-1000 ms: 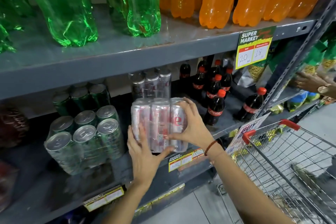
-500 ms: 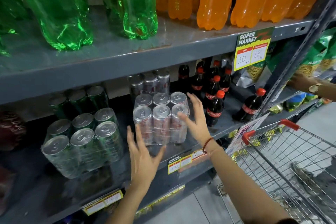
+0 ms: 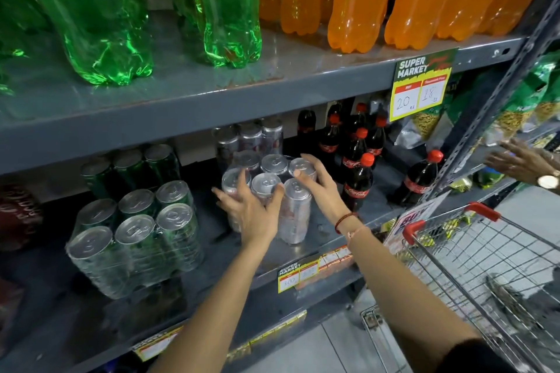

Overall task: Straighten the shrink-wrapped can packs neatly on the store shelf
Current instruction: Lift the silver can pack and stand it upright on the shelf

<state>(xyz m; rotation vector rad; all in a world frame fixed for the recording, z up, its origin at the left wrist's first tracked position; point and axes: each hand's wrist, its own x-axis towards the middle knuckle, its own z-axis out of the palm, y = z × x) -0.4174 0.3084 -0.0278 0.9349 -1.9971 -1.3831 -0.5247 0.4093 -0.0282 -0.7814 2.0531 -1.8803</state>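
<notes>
Two hands point(image 3: 288, 197) on silver can pack point(image 3: 295, 209)

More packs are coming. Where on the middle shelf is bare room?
Bare strip along the middle shelf front edge, and a gap between the silver pack and green pack. Some room between cola bottles and the lone bottle. Behind the silver pack it is crowded.

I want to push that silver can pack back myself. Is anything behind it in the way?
Yes. Another silver pack stands right behind the silver can pack, against the back of the shelf, so it cannot slide far. Cola bottles stand close on its right. Both hands already touch it.
</notes>
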